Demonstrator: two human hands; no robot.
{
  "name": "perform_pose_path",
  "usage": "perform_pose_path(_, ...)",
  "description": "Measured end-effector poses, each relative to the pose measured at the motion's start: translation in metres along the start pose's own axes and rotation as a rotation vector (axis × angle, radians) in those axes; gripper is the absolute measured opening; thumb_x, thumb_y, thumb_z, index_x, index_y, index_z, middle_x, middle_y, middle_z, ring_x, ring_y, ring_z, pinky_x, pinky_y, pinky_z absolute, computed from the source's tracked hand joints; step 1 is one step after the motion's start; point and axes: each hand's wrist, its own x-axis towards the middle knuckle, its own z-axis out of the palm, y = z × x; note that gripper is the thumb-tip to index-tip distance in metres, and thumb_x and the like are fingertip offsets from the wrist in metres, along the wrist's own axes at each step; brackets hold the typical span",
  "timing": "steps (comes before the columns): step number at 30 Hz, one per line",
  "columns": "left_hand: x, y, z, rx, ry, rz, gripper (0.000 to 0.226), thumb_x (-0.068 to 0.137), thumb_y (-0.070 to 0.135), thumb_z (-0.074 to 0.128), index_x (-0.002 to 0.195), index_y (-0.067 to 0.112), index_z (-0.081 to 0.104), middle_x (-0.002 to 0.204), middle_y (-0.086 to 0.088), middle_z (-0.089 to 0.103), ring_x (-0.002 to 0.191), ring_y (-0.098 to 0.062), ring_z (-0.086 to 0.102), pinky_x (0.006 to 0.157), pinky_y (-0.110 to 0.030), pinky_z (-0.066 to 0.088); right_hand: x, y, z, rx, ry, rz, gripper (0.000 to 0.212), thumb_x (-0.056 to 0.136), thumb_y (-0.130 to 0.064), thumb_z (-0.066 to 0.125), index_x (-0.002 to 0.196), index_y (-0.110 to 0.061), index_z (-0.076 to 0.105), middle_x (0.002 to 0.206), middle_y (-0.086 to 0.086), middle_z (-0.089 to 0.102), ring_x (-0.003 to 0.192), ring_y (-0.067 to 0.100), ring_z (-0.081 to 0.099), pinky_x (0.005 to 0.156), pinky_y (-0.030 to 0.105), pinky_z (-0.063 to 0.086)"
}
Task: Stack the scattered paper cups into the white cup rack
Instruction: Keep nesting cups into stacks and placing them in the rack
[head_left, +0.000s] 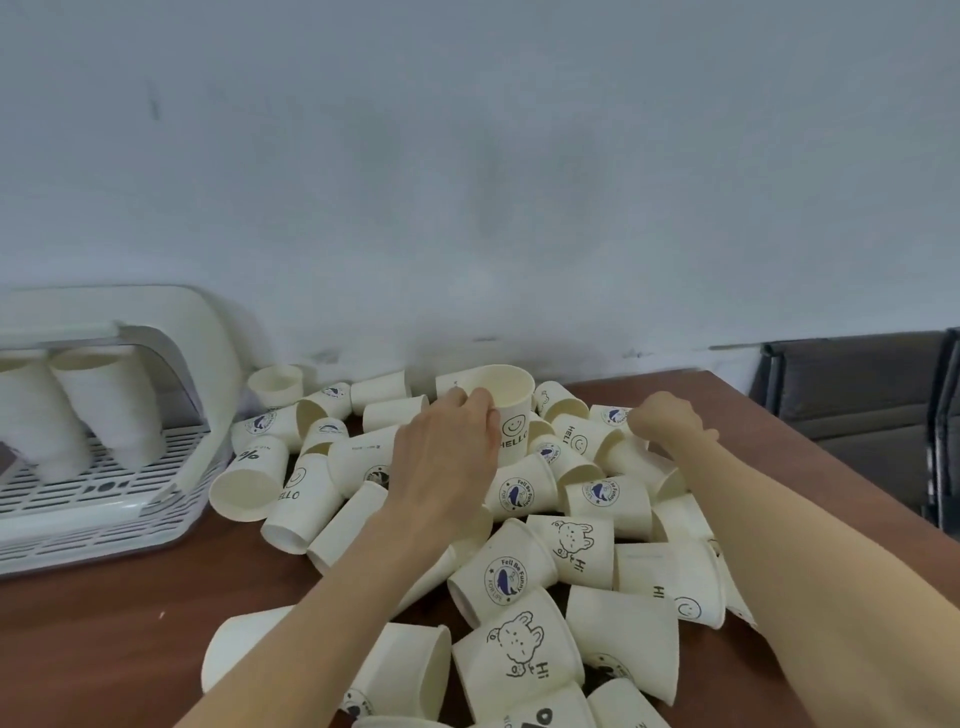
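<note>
Gripping the upright cream paper cup printed "HELLO" (511, 415) by its rim, my left hand (447, 462) has its fingers curled on it near the brown wooden desk's (104, 623) far edge. My right hand (667, 421) digs into the heap of scattered paper cups (519, 571); I cannot tell its fingers' state. Lifting carelessly could roll neighbours off the right edge before reaching the white slotted plastic cup rack (104, 488) at the left.

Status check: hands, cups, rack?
Left hand grips upright HELLO cup. Right hand reaching into pile, grip unclear. Rack at left holds two stacks.
</note>
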Motion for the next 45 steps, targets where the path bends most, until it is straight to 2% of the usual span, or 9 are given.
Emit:
perform_pose_path(5,0.000,0.004,0.001,0.019,-0.003,-0.004,0.027,0.102,0.034,0.030,0.102,0.019,0.053,0.093,0.002,0.054,0.083,-0.024,0.056,0.071,-0.040,0.046,0.023,0.006,0.011,0.144,-0.012,0.006,0.014,0.079,-0.014,0.048,0.086,-0.007,0.059,0.079,0.009,0.058,0.087,0.032,0.059,0.099,0.048,0.045)
perform_pose_path(11,-0.005,0.005,-0.003,0.060,-0.017,0.018,0.026,0.102,0.033,0.031,0.101,0.019,0.053,0.094,0.002,0.055,0.083,-0.024,0.056,0.067,-0.038,0.044,0.020,0.000,-0.001,0.308,0.112,-0.010,0.029,0.088,-0.014,0.054,0.114,-0.004,0.061,0.118,0.020,0.061,0.112,0.037,0.058,0.096,0.041,0.047)
perform_pose_path(15,-0.007,0.005,-0.018,0.082,-0.001,0.029,0.026,0.102,0.033,0.031,0.102,0.019,0.053,0.096,0.002,0.056,0.084,-0.023,0.057,0.064,-0.034,0.041,0.009,0.006,-0.016,0.287,0.204,-0.189,0.018,0.088,-0.013,0.051,0.088,-0.013,0.070,0.102,0.020,0.068,0.104,0.036,0.060,0.079,0.033,0.047)
perform_pose_path(20,-0.017,0.000,-0.044,0.070,0.039,0.022,0.027,0.101,0.033,0.031,0.101,0.018,0.054,0.094,0.001,0.056,0.083,-0.024,0.058,0.068,-0.038,0.047,-0.020,0.008,-0.037,0.314,0.273,-0.357,0.024,0.092,-0.019,0.054,0.106,-0.012,0.071,0.100,0.019,0.069,0.099,0.038,0.060,0.079,0.035,0.045)
perform_pose_path(25,-0.038,-0.007,-0.075,0.092,0.043,0.000,0.028,0.102,0.033,0.030,0.104,0.019,0.054,0.098,0.002,0.057,0.086,-0.023,0.057,0.068,-0.034,0.040,-0.063,-0.001,-0.051,0.298,0.259,-0.544,0.021,0.092,-0.022,0.054,0.099,-0.014,0.072,0.072,0.008,0.067,0.067,0.027,0.058,0.061,0.029,0.038)
perform_pose_path(29,-0.058,-0.016,-0.103,0.113,0.033,-0.029,0.029,0.102,0.033,0.029,0.105,0.018,0.054,0.098,0.001,0.057,0.088,-0.025,0.056,0.070,-0.037,0.044,-0.110,-0.010,-0.053,0.230,0.252,-0.686,0.016,0.092,-0.017,0.056,0.091,-0.013,0.071,0.066,0.003,0.066,0.061,0.021,0.058,0.057,0.030,0.039)
perform_pose_path(32,-0.073,-0.027,-0.124,0.114,0.043,-0.037,0.029,0.102,0.033,0.030,0.106,0.019,0.054,0.099,0.002,0.058,0.088,-0.023,0.058,0.072,-0.038,0.046,-0.142,-0.016,-0.049,0.193,0.244,-0.767,0.014,0.091,-0.019,0.057,0.090,-0.015,0.071,0.066,0.006,0.068,0.071,0.027,0.063,0.069,0.036,0.050)
perform_pose_path(35,-0.089,-0.038,-0.142,0.109,0.062,-0.059,0.029,0.101,0.034,0.030,0.107,0.018,0.055,0.099,0.002,0.058,0.087,-0.024,0.059,0.072,-0.039,0.047,-0.173,-0.023,-0.044,0.154,0.239,-0.842,0.015,0.093,-0.021,0.056,0.093,-0.017,0.070,0.069,0.006,0.068,0.085,0.030,0.058,0.075,0.037,0.046)
perform_pose_path(45,-0.131,-0.075,-0.180,0.106,0.107,-0.120,0.028,0.100,0.034,0.034,0.104,0.020,0.057,0.095,0.005,0.059,0.088,-0.020,0.058,0.070,-0.035,0.045,-0.260,-0.049,-0.032,0.049,0.237,-1.017,0.018,0.097,-0.021,0.047,0.098,-0.013,0.063,0.089,0.001,0.066,0.097,0.021,0.047,0.077,0.038,0.044)
